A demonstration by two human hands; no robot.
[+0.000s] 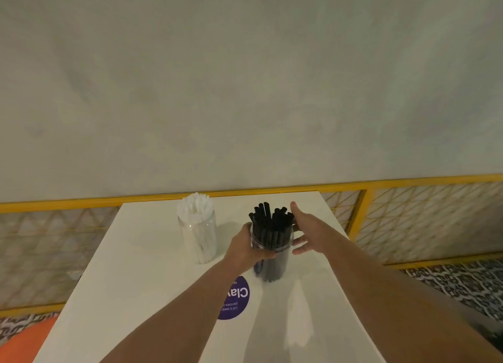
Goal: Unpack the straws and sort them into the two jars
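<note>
Forearms: two bare forearms reach from the near edge toward the middle of the white tabletop (152, 253), the left one crossing over part of a sticker.
Sticker: round purple sticker (235, 298) lies flat on the tabletop, near and slightly left of the dark jar; white lettering on it reads upside down from this view, and the left forearm hides its left part.
Left hand: left hand (246, 249) wraps the left side of the clear jar (272, 256) just below its rim, thumb across the near face, the grip pressed against the wall of the jar.
Right hand: right hand (307, 230) sits at the right side of the same jar near its rim, fingers spread and thumb apart; the fingertips lie against or just beside the tops of the straws and the rim, and I cannot tell whether they touch.
Black straws: black straws (272, 221) stand packed upright in the held jar, their tops rising above the rim in an uneven bunch.
Jar footing: held jar stands on the tabletop, roughly central, tilted slightly in this wide view.
White straws: white straws (194, 207) fill a second clear jar (200, 240), farther and to the left, standing free and apart from both hands.
Far edge: yellow metal railing (381, 184) with a lattice panel runs behind the tabletop, and a plain pale wall (245, 76) rises beyond it.
</note>
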